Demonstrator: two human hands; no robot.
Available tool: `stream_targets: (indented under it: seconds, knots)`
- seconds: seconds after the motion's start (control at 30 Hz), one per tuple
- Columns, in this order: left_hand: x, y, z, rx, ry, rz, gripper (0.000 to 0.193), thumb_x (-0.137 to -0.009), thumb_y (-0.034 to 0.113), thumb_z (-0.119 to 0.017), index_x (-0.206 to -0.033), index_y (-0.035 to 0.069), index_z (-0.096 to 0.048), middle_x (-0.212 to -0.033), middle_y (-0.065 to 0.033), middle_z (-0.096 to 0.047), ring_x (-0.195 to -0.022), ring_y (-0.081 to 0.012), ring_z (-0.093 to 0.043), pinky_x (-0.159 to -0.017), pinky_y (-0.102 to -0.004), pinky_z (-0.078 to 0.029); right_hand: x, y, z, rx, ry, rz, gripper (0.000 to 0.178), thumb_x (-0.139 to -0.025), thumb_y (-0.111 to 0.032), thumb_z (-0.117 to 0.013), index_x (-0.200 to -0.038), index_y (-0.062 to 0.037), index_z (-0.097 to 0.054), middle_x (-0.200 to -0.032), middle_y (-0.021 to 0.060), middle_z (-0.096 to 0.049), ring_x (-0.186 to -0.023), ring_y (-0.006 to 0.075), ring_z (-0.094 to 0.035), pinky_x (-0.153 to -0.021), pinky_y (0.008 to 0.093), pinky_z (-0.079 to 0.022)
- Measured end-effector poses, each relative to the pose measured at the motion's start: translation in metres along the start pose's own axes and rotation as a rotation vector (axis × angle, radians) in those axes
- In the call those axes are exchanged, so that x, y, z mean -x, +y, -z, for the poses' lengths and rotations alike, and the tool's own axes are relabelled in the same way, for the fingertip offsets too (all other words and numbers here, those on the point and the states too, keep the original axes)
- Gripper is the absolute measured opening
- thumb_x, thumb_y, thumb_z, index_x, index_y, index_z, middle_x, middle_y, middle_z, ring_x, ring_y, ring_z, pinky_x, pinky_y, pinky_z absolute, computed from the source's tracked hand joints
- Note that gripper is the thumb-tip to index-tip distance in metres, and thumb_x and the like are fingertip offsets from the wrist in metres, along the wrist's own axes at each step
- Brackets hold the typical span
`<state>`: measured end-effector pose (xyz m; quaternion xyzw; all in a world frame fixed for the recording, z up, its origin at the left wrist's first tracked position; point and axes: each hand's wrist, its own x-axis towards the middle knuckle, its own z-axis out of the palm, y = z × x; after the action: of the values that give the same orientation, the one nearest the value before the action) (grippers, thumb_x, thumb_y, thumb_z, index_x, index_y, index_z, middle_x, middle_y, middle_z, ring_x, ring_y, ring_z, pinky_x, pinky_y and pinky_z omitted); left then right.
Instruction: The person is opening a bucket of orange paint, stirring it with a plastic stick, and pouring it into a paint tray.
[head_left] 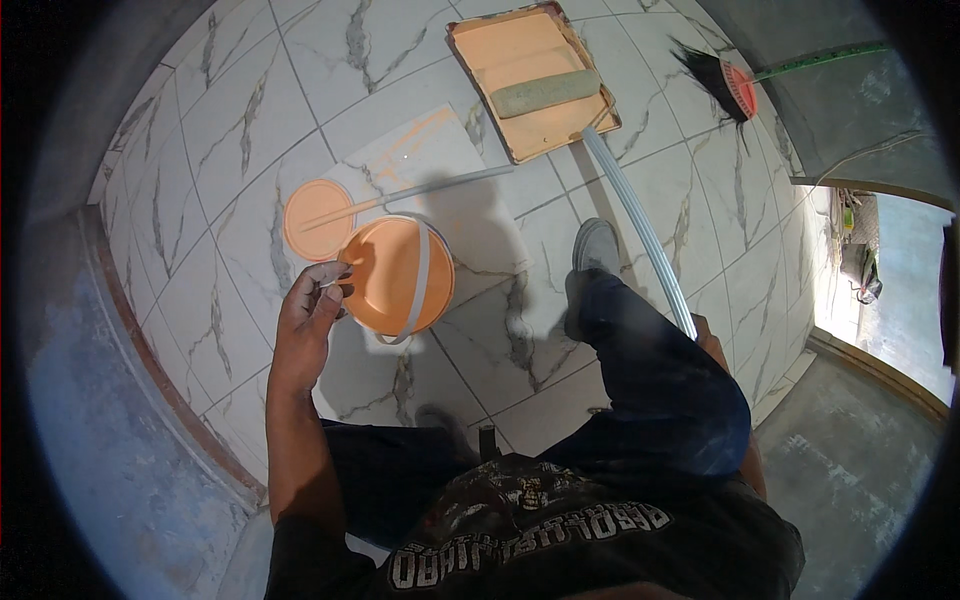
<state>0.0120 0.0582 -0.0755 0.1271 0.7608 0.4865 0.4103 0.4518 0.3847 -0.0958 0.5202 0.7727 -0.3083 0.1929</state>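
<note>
A bucket of orange paint (385, 285) stands on the tiles in front of me, its pale handle (424, 275) arched over the top. At its left rim is my left hand (318, 300), fingers pinched together. A small white bit shows between them, too small to name. My right hand (708, 338) is beside my right knee at the lower end of a ribbed grey pole (640, 215); its fingers are mostly hidden behind the pole and leg. The pole runs up to a paint roller (545, 93), whose grey-green sleeve lies across an orange-coated paint tray (520, 50).
Left of the bucket lies a round orange-smeared lid (310, 232). A long thin stick (440, 184) crosses the lid and a paint-spotted pale sheet (420, 150). A black-bristled broom (738, 90) lies far right. Bare walls flank the marble-patterned floor, with a doorway (850, 270) at right.
</note>
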Motion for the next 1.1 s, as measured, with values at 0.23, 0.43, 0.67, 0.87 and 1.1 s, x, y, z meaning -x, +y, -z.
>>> stream_targets:
  seconds: [0.23, 0.43, 0.67, 0.87, 1.1]
  knots:
    - [0.0, 0.002, 0.001, 0.028, 0.002, -0.01, 0.036, -0.094, 0.028, -0.052, -0.122, 0.005, -0.055, -0.12, -0.0085, -0.059, -0.105, -0.0212, -0.057, -0.085, -0.0322, -0.043, 0.0, -0.006, 0.001, 0.005, 0.008, -0.001, 0.043, -0.092, -0.022, -0.055, -0.129, -0.0025, -0.043, -0.08, 0.0227, -0.063, -0.073, 0.0352, -0.065, -0.068, 0.0415, -0.047]
    - [0.0, 0.002, 0.002, 0.019, 0.001, 0.013, 0.037, -0.094, 0.027, -0.052, -0.123, 0.005, -0.055, -0.12, -0.0087, -0.059, -0.106, -0.0213, -0.057, -0.085, -0.0325, -0.042, -0.007, -0.014, 0.001, 0.003, 0.009, 0.007, 0.043, -0.092, -0.022, -0.055, -0.129, -0.0026, -0.043, -0.08, 0.023, -0.063, -0.074, 0.036, -0.065, -0.068, 0.0419, -0.047]
    - [-0.002, 0.0, 0.0, 0.004, -0.015, 0.02, 0.039, -0.094, 0.028, -0.053, -0.123, 0.003, -0.054, -0.121, -0.0097, -0.059, -0.106, -0.0214, -0.057, -0.086, -0.0326, -0.042, -0.011, -0.022, -0.003, -0.019, 0.0, -0.005, 0.043, -0.093, -0.022, -0.054, -0.129, -0.0028, -0.042, -0.08, 0.0233, -0.063, -0.074, 0.0368, -0.065, -0.068, 0.0422, -0.047]
    - [-0.005, 0.0, -0.004, -0.006, -0.04, 0.02, 0.039, -0.094, 0.029, -0.053, -0.124, 0.003, -0.054, -0.121, -0.0096, -0.058, -0.106, -0.022, -0.057, -0.086, -0.0329, -0.042, -0.008, -0.022, -0.001, -0.034, -0.022, -0.007, 0.044, -0.094, -0.021, -0.052, -0.131, -0.0031, -0.04, -0.085, 0.0272, -0.064, -0.081, 0.0432, -0.065, -0.071, 0.0448, -0.048]
    - [-0.004, 0.001, 0.001, 0.011, -0.028, 0.014, 0.039, -0.095, 0.03, -0.052, -0.123, 0.003, -0.055, -0.12, -0.009, -0.059, -0.106, -0.0216, -0.056, -0.086, -0.0326, -0.042, 0.004, -0.006, 0.001, 0.023, -0.013, 0.001, 0.044, -0.094, -0.02, -0.052, -0.132, -0.0031, -0.039, -0.086, 0.0281, -0.064, -0.082, 0.0444, -0.065, -0.072, 0.045, -0.048]
